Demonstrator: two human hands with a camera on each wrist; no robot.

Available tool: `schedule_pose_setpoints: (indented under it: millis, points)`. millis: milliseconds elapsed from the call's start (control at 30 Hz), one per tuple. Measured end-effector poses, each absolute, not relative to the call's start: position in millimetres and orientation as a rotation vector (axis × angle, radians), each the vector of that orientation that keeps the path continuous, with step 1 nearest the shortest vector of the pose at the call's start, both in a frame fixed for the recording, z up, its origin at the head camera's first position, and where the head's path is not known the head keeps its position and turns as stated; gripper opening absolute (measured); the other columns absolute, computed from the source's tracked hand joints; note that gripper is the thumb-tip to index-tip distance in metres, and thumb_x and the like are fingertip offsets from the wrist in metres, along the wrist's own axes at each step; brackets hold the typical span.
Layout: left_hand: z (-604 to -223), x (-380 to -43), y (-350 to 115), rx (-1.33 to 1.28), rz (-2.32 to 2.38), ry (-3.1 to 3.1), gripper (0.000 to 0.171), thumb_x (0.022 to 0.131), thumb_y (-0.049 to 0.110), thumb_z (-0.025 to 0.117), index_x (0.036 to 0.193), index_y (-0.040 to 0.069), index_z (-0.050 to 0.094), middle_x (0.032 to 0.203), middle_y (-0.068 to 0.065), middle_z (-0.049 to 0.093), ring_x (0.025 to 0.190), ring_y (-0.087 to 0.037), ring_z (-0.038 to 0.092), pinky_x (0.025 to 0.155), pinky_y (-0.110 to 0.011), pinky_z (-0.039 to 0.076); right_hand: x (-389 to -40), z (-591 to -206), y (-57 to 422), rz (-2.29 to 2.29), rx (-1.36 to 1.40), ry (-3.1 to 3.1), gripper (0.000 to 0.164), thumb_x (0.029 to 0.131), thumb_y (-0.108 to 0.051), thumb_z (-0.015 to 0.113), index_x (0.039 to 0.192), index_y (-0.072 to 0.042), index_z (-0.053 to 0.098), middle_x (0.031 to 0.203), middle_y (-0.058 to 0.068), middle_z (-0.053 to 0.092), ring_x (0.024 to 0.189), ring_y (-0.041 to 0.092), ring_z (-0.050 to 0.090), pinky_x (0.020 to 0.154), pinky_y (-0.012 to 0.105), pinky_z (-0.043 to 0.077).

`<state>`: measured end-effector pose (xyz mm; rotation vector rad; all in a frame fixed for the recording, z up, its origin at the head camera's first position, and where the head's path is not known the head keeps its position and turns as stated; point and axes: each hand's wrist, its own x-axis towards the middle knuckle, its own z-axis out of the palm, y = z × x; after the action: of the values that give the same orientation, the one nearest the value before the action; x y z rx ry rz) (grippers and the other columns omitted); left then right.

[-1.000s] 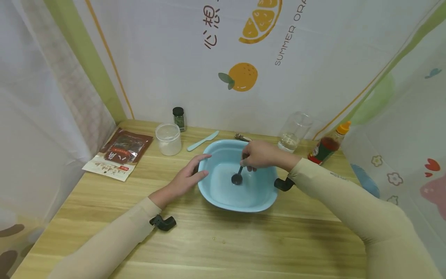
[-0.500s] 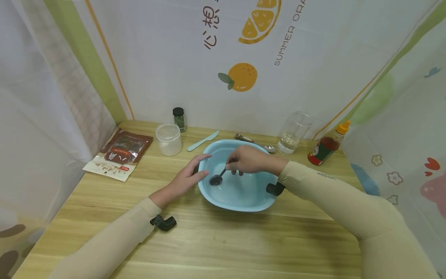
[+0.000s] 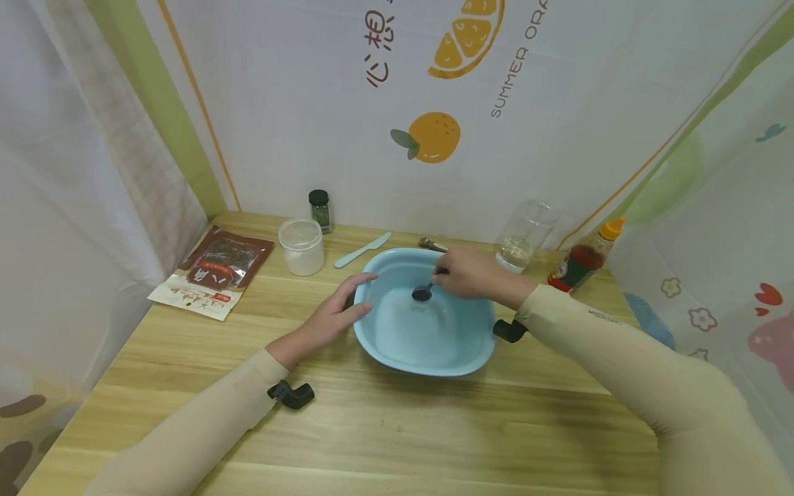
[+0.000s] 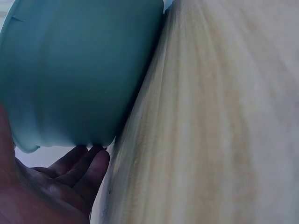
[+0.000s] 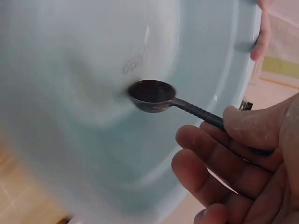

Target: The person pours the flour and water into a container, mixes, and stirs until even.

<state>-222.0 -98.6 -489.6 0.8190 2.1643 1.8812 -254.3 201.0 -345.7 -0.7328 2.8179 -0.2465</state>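
A light blue plastic basin (image 3: 403,344) stands on the wooden table. My left hand (image 3: 325,320) holds its left side, thumb at the rim; in the left wrist view the other fingers (image 4: 96,170) touch the outer wall. With the right hand (image 3: 468,275) I pinch the thin handle of a small black measuring spoon (image 3: 422,293) between thumb and fingers. The round bowl of the spoon (image 5: 152,92) hangs inside the basin, above its floor, and looks dark inside. Whether liquid lies in the basin is hard to tell.
Behind the basin lie a pale blue knife (image 3: 362,250) and a partly hidden spoon (image 3: 432,244). A white tub (image 3: 302,248), a spice jar (image 3: 320,211) and a brown packet (image 3: 214,272) are left. A glass (image 3: 517,248) and sauce bottle (image 3: 583,258) stand right.
The measuring spoon went left across the basin, then came back right and toward the far side, where it appears raised. My left hand has stayed on the rim.
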Motion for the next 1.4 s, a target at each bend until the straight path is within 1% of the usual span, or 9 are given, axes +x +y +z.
schedule_pose_setpoints:
  millis: [33, 67, 233, 333, 533, 667, 800, 1100, 1400]
  points:
    - [-489, -222, -99, 0.813, 1.876, 2.171, 0.056, 0.114, 0.018, 0.059, 0.168, 0.015, 0.044, 0.173, -0.019, 0.037, 0.146, -0.044, 0.054, 0.106, -0.051, 0.062, -254, -345, 205, -0.231, -0.735, 2.822, 0.023, 0.109, -0.023, 0.07, 0.11, -0.007, 0.087, 0.091, 0.001, 0.077, 0.072, 0.017, 0.064, 0.063, 0.034, 0.054]
    - [-478, -215, -97, 0.807, 1.86, 2.192, 0.056, 0.114, 0.013, 0.058, 0.167, 0.009, 0.042, 0.173, -0.024, 0.035, 0.146, -0.049, 0.052, 0.106, -0.054, 0.062, -253, -344, 208, -0.216, -0.733, 2.824, 0.022, 0.108, -0.022, 0.07, 0.108, -0.007, 0.087, 0.087, 0.001, 0.075, 0.069, 0.016, 0.062, 0.061, 0.032, 0.051]
    - [-476, -216, -99, 0.793, 1.851, 2.201, 0.056, 0.114, 0.013, 0.058, 0.168, 0.01, 0.042, 0.174, -0.021, 0.034, 0.148, -0.047, 0.051, 0.107, -0.054, 0.061, -246, -338, 223, -0.188, -0.741, 2.818, 0.021, 0.104, -0.018, 0.073, 0.09, -0.006, 0.082, 0.073, 0.001, 0.066, 0.063, 0.016, 0.056, 0.057, 0.03, 0.048]
    - [-475, -217, -101, 0.803, 1.86, 2.196, 0.056, 0.114, 0.014, 0.058, 0.168, 0.01, 0.042, 0.174, -0.022, 0.034, 0.148, -0.048, 0.051, 0.107, -0.054, 0.062, -241, -337, 227, -0.207, -0.743, 2.751, 0.021, 0.103, -0.019, 0.073, 0.087, -0.007, 0.08, 0.07, -0.001, 0.065, 0.062, 0.015, 0.057, 0.057, 0.03, 0.05]
    - [-478, -218, -103, 0.864, 1.863, 2.221, 0.056, 0.115, 0.022, 0.058, 0.168, 0.011, 0.043, 0.173, -0.024, 0.035, 0.147, -0.046, 0.052, 0.105, -0.051, 0.063, -235, -341, 226, -0.376, -0.758, 2.515, 0.022, 0.105, -0.021, 0.073, 0.091, -0.006, 0.081, 0.068, -0.002, 0.069, 0.062, 0.011, 0.061, 0.059, 0.027, 0.052]
    - [-480, -218, -101, 0.885, 1.855, 2.239, 0.056, 0.115, 0.024, 0.058, 0.168, 0.012, 0.043, 0.173, -0.024, 0.035, 0.147, -0.046, 0.052, 0.105, -0.051, 0.063, -233, -349, 220, -0.506, -0.772, 2.404, 0.023, 0.107, -0.022, 0.072, 0.093, -0.006, 0.081, 0.073, 0.001, 0.073, 0.065, 0.015, 0.063, 0.062, 0.028, 0.05]
    - [-479, -218, -100, 0.854, 1.857, 2.202, 0.057, 0.114, 0.018, 0.057, 0.168, 0.01, 0.041, 0.175, -0.023, 0.033, 0.148, -0.048, 0.05, 0.109, -0.054, 0.06, -233, -354, 210, -0.581, -0.797, 2.359, 0.024, 0.109, -0.026, 0.071, 0.099, -0.007, 0.083, 0.08, 0.008, 0.077, 0.068, 0.024, 0.068, 0.064, 0.03, 0.048]
    - [-479, -216, -97, 0.84, 1.855, 2.189, 0.057, 0.114, 0.011, 0.057, 0.168, 0.007, 0.04, 0.174, -0.024, 0.034, 0.147, -0.048, 0.052, 0.109, -0.049, 0.06, -247, -356, 192, -0.607, -0.714, 2.547, 0.028, 0.113, -0.026, 0.067, 0.116, -0.003, 0.084, 0.088, 0.01, 0.081, 0.067, 0.027, 0.072, 0.058, 0.028, 0.049]
    - [-480, -215, -96, 0.832, 1.853, 2.193, 0.057, 0.114, 0.013, 0.057, 0.169, 0.009, 0.04, 0.175, -0.023, 0.034, 0.148, -0.047, 0.052, 0.109, -0.049, 0.061, -250, -353, 184, -0.538, -0.614, 2.704, 0.029, 0.113, -0.029, 0.066, 0.119, -0.006, 0.084, 0.089, 0.005, 0.081, 0.065, 0.013, 0.069, 0.059, 0.03, 0.054]
